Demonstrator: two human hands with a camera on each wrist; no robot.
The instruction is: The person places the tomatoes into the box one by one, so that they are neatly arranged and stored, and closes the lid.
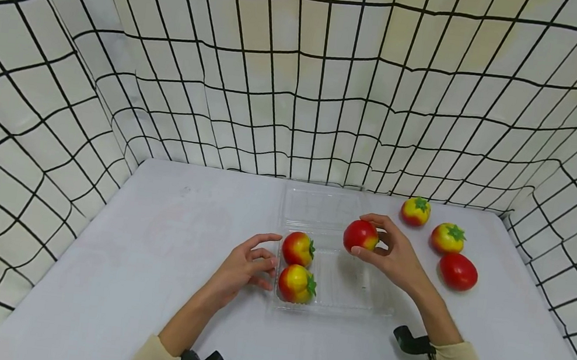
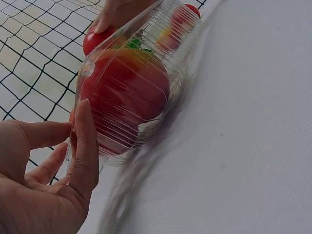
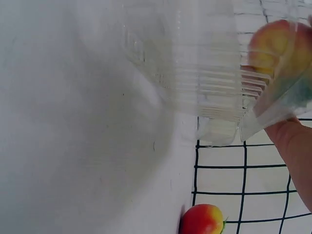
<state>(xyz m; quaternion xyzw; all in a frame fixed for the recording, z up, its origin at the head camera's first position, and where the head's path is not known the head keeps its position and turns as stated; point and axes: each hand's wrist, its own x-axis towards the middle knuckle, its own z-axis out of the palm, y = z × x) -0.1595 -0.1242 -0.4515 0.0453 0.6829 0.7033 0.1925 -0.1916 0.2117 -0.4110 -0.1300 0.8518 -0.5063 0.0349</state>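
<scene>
My right hand (image 1: 394,255) holds a red fruit (image 1: 359,236) between thumb and fingers above the right part of a clear plastic clamshell box (image 1: 341,279). The right wrist view shows that fruit's yellow side (image 3: 273,46) through the clear plastic. Two red-and-yellow fruits with green leafy caps, an upper one (image 1: 296,248) and a lower one (image 1: 295,284), sit along the box's left side. My left hand (image 1: 245,266) is beside that side, fingers loosely bent; in the left wrist view its fingertips (image 2: 84,109) are right at the ribbed wall, over a fruit (image 2: 131,87) inside.
The box's lid (image 1: 322,210) lies folded back behind its base. To the right on the white table (image 1: 185,210) lie two capped red-and-yellow fruits, a far one (image 1: 414,211) and a nearer one (image 1: 446,239), plus a red one (image 1: 458,272). Black netting (image 1: 318,95) surrounds the table's back and sides.
</scene>
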